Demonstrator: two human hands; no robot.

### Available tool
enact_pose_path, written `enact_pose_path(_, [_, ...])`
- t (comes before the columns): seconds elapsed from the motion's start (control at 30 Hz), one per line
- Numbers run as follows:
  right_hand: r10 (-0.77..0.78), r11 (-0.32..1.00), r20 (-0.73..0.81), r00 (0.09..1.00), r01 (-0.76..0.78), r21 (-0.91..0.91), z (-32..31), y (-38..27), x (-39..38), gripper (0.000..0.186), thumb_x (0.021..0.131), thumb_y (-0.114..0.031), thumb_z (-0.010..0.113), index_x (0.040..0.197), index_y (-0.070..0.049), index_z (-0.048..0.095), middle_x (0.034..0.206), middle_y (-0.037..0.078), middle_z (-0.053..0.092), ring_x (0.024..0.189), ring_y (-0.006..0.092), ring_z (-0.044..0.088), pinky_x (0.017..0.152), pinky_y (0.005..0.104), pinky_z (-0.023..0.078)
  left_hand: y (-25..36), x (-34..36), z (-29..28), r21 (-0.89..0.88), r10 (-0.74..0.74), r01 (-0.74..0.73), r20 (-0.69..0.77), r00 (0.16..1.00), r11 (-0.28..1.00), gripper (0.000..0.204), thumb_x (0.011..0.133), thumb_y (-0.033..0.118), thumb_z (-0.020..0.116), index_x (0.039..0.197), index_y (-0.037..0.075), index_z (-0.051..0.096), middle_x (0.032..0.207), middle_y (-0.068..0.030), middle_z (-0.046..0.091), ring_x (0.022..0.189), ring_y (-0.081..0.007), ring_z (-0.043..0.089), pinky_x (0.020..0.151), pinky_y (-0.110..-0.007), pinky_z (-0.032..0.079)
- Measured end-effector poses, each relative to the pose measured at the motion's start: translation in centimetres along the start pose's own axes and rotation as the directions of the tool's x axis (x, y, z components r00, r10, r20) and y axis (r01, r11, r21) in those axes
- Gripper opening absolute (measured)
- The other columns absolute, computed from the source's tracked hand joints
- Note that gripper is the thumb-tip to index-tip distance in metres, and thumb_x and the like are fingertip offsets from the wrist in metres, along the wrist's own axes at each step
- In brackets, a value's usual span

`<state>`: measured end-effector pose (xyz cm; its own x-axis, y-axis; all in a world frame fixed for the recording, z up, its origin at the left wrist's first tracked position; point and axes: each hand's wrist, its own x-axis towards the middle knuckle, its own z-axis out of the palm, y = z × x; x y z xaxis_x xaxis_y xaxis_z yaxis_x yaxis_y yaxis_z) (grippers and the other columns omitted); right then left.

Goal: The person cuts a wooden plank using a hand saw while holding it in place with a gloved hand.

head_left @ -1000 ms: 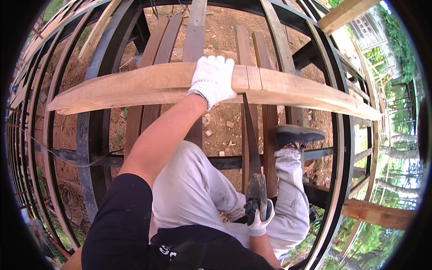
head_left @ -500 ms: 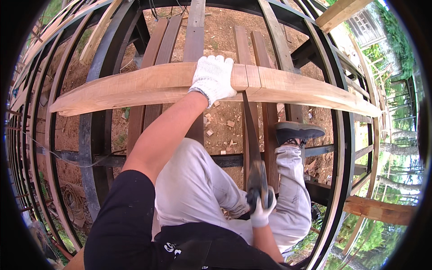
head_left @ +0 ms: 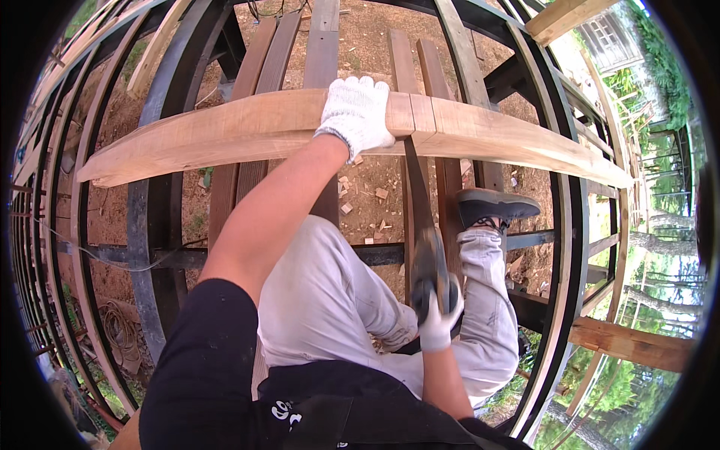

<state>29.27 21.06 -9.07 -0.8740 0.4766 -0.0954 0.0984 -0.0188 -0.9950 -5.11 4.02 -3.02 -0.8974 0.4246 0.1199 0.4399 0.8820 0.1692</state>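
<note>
Saw [head_left: 418, 184] is being gripped in closed right hand [head_left: 437, 324], beam [head_left: 225, 124] being clasped by left hand [head_left: 354, 112]; brown planks [head_left: 279, 56] being crossed beneath

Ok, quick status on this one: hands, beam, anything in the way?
Left hand gloved, on beam. Right hand gripping saw, blade at beam's near side. Beam crosswise above planks. Left hand close beside blade.

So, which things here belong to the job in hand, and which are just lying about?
In use:
- left gloved hand, holding the curved timber
- right gloved hand, gripping the saw, its blade at the timber

Apparently just lying about:
- wood scraps on the ground
- tan coil, lower left
</note>
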Motion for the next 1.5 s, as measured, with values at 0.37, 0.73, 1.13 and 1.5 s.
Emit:
enact_pose_path(0.37, [-0.203, 0.952, -0.139, 0.969, 0.162, -0.259, 4.4, 4.8, 14.3, 0.043, 0.09, -0.014, 0.079, 0.125, 0.004, 0.064, 0.109, 0.015, 0.07, 0.103, 0.0246, 0.068, 0.093, 0.0382, 0.052, 2.8, -1.0, 0.0, -0.039, 0.044, -0.041, 0.096, 0.994, 0.998, 0.068, 0.071, 0.049, 0.081, 0.125, 0.011, 0.064, 0.119, -0.014, 0.066, 0.116, -0.0297, 0.064, 0.099, -0.044, 0.047])
enact_pose_path(0.73, [-0.153, 0.983, -0.011, 0.988, 0.151, -0.106, 2.0, 1.9, 6.6, 0.025, 0.09, -0.015, 0.073, 0.107, 0.002, 0.066, 0.085, 0.006, 0.069, 0.076, 0.014, 0.067, 0.07, 0.0309, 0.054, 2.4, -1.8, -1.1, -0.059, -0.008, 0.012, 0.061, 0.998, 0.998, 0.076, 0.071, 0.049, 0.081, 0.133, 0.011, 0.061, 0.121, -0.0132, 0.065, 0.116, -0.0284, 0.063, 0.099, -0.044, 0.046])
enact_pose_path(1.13, [-0.286, 0.905, 0.098, 0.953, 0.303, -0.299, -5.8, 0.4, -6.7, 0.036, 0.093, -0.025, 0.07, 0.113, 0.004, 0.062, 0.082, 0.007, 0.069, 0.073, 0.0122, 0.067, 0.064, 0.0273, 0.054, 0.3, -2.8, -0.9, 0.025, 0.046, -0.047, 0.021, 0.999, 0.999, 0.076, 0.069, 0.054, 0.081, 0.127, 0.008, 0.063, 0.117, -0.0157, 0.067, 0.112, -0.0314, 0.065, 0.096, -0.043, 0.051])
enact_pose_path(1.5, [-0.3, 0.938, -0.1, 0.949, 0.275, -0.211, 3.5, 2.3, 7.0, 0.025, 0.094, -0.001, 0.065, 0.118, 0.001, 0.061, 0.09, 0.005, 0.067, 0.073, 0.0113, 0.064, 0.064, 0.0283, 0.053, 0.6, -2.6, -0.4, -0.037, 0.086, -0.084, 0.042, 0.995, 0.996, 0.07, 0.073, 0.054, 0.077, 0.126, 0.009, 0.063, 0.117, -0.017, 0.067, 0.111, -0.0327, 0.066, 0.096, -0.044, 0.051])
